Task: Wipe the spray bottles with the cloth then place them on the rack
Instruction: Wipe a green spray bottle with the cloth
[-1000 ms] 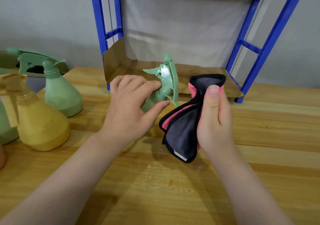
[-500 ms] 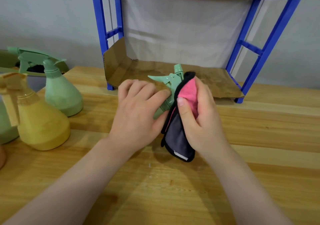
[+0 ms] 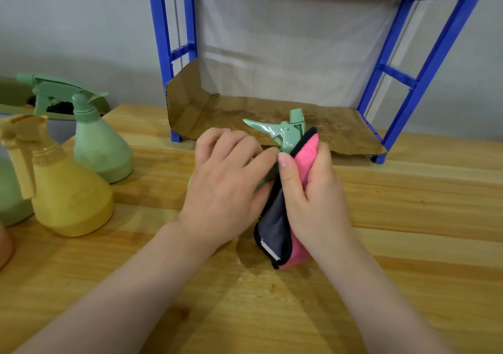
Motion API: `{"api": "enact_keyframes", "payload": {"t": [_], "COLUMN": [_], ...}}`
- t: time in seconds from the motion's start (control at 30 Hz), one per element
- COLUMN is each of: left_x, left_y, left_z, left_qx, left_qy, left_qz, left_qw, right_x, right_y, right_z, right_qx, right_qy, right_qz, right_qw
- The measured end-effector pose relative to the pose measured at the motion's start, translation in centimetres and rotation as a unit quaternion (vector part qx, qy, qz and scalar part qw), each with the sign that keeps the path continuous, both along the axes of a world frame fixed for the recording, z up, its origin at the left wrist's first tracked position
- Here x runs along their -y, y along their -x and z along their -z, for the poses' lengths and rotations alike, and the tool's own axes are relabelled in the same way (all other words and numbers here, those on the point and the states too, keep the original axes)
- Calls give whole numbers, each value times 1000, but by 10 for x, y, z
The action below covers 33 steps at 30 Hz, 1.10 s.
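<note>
My left hand gripped the green bottle, nozzle tilted far-right toward the rack; my right hand pinched the cloth against it.

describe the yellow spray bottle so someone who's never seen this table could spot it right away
Start at the wooden table and look to its left side, where bottles stand in a cluster. The yellow spray bottle stands upright in front of a green spray bottle. It alone has a yellow body and a tan trigger head.

Bottles crowd left; table right open.
</note>
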State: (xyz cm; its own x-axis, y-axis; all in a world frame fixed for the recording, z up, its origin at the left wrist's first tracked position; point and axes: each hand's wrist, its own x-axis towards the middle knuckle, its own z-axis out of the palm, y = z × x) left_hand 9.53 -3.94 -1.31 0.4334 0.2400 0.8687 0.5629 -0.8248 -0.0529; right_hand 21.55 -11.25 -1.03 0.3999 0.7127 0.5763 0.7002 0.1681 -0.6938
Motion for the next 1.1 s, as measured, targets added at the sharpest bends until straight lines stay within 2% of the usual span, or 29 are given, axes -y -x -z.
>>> {"api": "enact_keyframes", "payload": {"t": [0.23,0.3,0.37,0.5,0.67,0.77,0.9,1.1], "left_x": [6,8,9,4,-5,-8,-11,-10], "left_y": [-3,-4,-3,2,5,6,6,4], "left_z": [-1,-2,-4,-7,-6,-6,-2,-1], "left_qx": [11,19,32,44,45,46,48,66], "left_qy": [9,16,27,48,71,78,97,129], "left_qz": [19,22,19,7,19,25,39,56], "left_qw": [1000,999,999,998,996,996,993,988], "right_x": [2,4,4,1,6,9,5,6], "right_y": [-1,-2,-2,-2,-9,-14,-11,-9], "right_z": [3,2,-1,-9,-19,-21,-19,-21], "right_qx": [12,-20,-93,-285,-389,-422,-450,-520], "right_qy": [-47,-60,-78,-62,2,33,26,31], "right_qz": [52,38,-18,-159,-247,-293,-269,-304], "right_qw": [997,997,992,943,887,857,851,797]}}
